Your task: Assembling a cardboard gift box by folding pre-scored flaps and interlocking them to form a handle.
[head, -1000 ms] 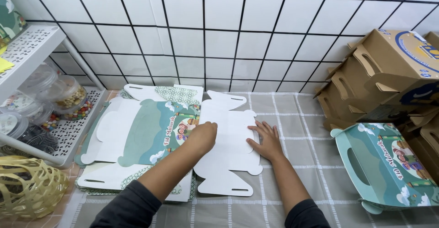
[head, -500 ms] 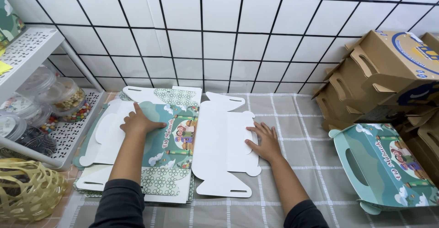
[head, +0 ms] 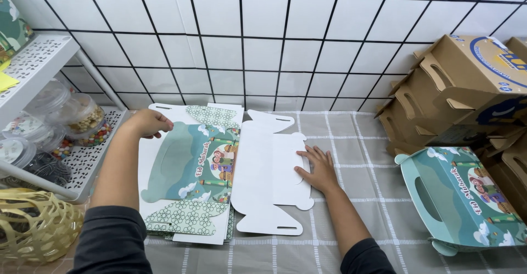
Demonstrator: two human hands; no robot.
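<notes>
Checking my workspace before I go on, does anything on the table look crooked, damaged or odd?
Nothing looks damaged or spilled. One flat box blank lies white side up, while the stack beside it shows its printed side. The finished green box lies tipped on its side at the right.

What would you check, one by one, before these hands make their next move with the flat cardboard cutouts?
1. Right hand lies flat on the white blank, pinning it: ok.
2. Left hand grips the far left edge of the printed blank on top of the stack: ok.
3. Only one sheet caught by the left fingers: cannot tell, the edges below are hidden.
4. White blank lies wholly on the checked tablecloth, with bare cloth to its right: ok.
5. Finished green box lies apart from the white blank, well to the right: ok.
6. Stack squared up: not ok, lower sheets stick out at the near edge.
</notes>
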